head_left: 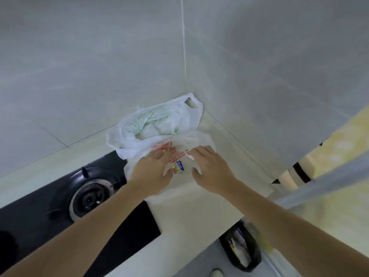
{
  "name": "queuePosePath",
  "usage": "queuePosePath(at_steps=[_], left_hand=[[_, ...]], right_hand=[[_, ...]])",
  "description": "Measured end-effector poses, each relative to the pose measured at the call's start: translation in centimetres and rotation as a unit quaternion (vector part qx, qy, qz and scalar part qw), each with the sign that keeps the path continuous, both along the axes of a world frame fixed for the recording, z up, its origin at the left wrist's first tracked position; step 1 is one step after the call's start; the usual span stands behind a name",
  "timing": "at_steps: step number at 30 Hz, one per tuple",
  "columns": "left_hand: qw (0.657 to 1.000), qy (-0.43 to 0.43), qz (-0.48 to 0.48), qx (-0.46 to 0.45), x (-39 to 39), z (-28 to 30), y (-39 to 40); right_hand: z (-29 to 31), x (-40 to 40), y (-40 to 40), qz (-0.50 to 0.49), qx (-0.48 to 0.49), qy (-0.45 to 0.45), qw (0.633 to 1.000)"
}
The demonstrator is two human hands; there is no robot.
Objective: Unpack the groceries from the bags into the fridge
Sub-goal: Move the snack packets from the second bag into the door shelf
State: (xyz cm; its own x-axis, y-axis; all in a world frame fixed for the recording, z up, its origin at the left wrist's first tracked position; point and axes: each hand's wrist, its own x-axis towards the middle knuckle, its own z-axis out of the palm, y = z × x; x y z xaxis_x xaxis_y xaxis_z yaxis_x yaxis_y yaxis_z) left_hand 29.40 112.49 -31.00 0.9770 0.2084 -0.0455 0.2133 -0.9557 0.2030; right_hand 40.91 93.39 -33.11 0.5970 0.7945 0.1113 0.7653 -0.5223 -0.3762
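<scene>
- Grey tiled walls (pixel 99 66) meet in a corner above a pale cream kitchen counter (pixel 183 212); black glass gas hob (pixel 123 226) w/ round burner (pixel 89 196) sits at counter's left.
- Crumpled white plastic bag w/ green print (pixel 159 120) slumps in the corner, mouth open; contents can't be made out.
- Thin see-through plastic bag w/ red dotted print (pixel 179 150) lies just in front of it, touching it, partly over hob's edge.
- Small blue/yellow/red packet (pixel 178 166) shows thru that bag, btwn both hands.
- Left hand (pixel 151 172): on bag's left side, fingers bent into the plastic; looks like gripping it, blurred.
- Right hand (pixel 211 168): fingers spread over bag's right side, fingertips on the plastic, thumb apart.
- Black-lined bin (pixel 241 246) on floor below counter edge, bits of rubbish inside.
</scene>
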Motion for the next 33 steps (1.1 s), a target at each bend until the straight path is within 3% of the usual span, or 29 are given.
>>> queuePosePath(at_steps=[7,12,17,24,33], left_hand=[[0.998,0.067,0.004,-0.014,5.5,-11.0,-1.6],[0.998,0.055,0.002,0.022,6.4,-13.6,-1.3],[1.0,0.025,-0.001,0.016,6.2,-13.2,-1.2],[1.0,0.005,0.0,0.007,4.7,-10.2,-1.3],[0.999,-0.025,0.021,-0.004,1.2,-3.2,-0.4]], right_hand=[[-9.5,6.6,3.4,0.069,-0.091,-0.02,0.993],[-12.3,8.7,4.5,0.068,-0.147,-0.053,0.985],[-12.0,8.9,5.0,0.077,-0.162,-0.109,0.978],[-10.3,8.4,5.8,0.072,-0.176,-0.098,0.977],[-2.8,5.3,5.0,0.073,-0.06,-0.036,0.995]])
